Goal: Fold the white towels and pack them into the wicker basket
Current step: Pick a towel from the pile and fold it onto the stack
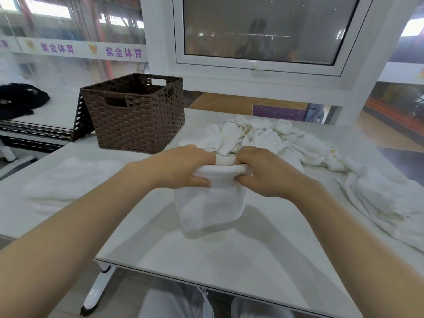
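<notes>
A white towel hangs over the middle of the white table, held by its top edge. My left hand grips the left part of that edge and my right hand grips the right part, the two hands close together. Folded white towels lie flat in a stack at the table's left. A loose heap of white towels spreads across the back right. The brown wicker basket stands at the back left; its inside looks dark, and I cannot tell what it holds.
More crumpled white towels trail along the right edge of the table. A dark garment lies on a surface far left. A white-framed window rises behind the table. The table's near edge runs just above my legs.
</notes>
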Demonstrator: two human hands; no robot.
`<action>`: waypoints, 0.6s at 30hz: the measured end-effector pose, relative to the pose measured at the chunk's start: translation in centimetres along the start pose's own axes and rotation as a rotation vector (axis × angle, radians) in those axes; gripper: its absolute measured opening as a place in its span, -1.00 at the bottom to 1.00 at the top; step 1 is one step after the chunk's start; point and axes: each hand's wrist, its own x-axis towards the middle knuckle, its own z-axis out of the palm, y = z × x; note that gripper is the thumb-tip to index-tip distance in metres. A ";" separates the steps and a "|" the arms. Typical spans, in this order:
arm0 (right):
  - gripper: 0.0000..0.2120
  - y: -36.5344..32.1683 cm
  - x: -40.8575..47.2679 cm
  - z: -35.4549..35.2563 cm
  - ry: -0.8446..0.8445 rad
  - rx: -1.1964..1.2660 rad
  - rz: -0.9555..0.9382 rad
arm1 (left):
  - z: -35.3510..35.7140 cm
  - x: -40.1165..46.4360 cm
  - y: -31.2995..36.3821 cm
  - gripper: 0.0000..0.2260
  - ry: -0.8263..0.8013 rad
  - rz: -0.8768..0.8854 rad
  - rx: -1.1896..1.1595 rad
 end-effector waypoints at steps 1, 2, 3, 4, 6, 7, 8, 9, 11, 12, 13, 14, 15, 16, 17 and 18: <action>-0.88 -0.3 0.2 0.3 -0.014 -0.013 0.001 | 0.3 -0.4 -0.1 -0.77 -0.002 -0.015 -0.006; -0.86 -0.5 0.4 0.6 -0.025 -0.002 0.012 | 0.5 -0.8 -0.1 -0.77 -0.003 -0.050 -0.019; -0.83 -0.7 0.6 0.8 -0.035 0.028 0.029 | 0.8 -1.2 -0.3 -0.76 0.005 -0.093 -0.043; -0.78 -1.0 0.8 0.9 -0.049 0.068 0.044 | 0.9 -1.8 -0.4 -0.74 0.019 -0.132 -0.084; -0.61 -1.9 1.2 1.0 -0.109 0.145 0.064 | 1.0 -2.8 -0.8 -0.63 0.027 -0.197 -0.185; -0.54 -2.4 1.5 1.0 -0.143 0.157 0.058 | 1.0 -3.2 -1.3 -0.53 0.008 -0.236 -0.238; -0.53 -2.8 2.1 1.2 -0.172 0.151 0.039 | 1.0 -3.7 -1.9 -0.43 -0.024 -0.278 -0.272; -0.60 -3.2 2.7 1.5 -0.199 0.137 0.012 | 0.8 -4.3 -2.5 -0.36 -0.071 -0.317 -0.272; -0.87 -4.2 4.0 2.2 -0.255 0.133 -0.020 | 0.6 -5.5 -3.8 -0.48 -0.173 -0.360 -0.190; -0.94 -4.8 4.8 2.5 -0.291 0.143 -0.016 | 0.6 -6.1 -4.4 -0.59 -0.213 -0.369 -0.153; -0.92 -5.4 5.5 2.8 -0.329 0.146 -0.011 | 0.7 -6.7 -5.1 -0.68 -0.234 -0.384 -0.130; -0.90 -6.0 6.4 3.2 -0.366 0.134 -0.010 | 0.6 -7.3 -5.7 -0.74 -0.233 -0.407 -0.118; -0.90 -6.7 7.3 3.7 -0.394 0.119 -0.012 | 0.7 -7.8 -6.3 -0.78 -0.212 -0.438 -0.094; -0.91 -7.4 8.3 4.1 -0.405 0.110 -0.017 | 0.8 -8.2 -7.0 -0.80 -0.162 -0.465 -0.035; -0.91 -8.1 9.4 4.6 -0.389 0.110 -0.025 | 0.9 -8.6 -7.8 -0.81 -0.083 -0.492 0.061; -0.92 -8.7 10.6 5.0 -0.347 0.102 -0.036 | 1.0 -9.0 -8.7 -0.81 0.025 -0.523 0.172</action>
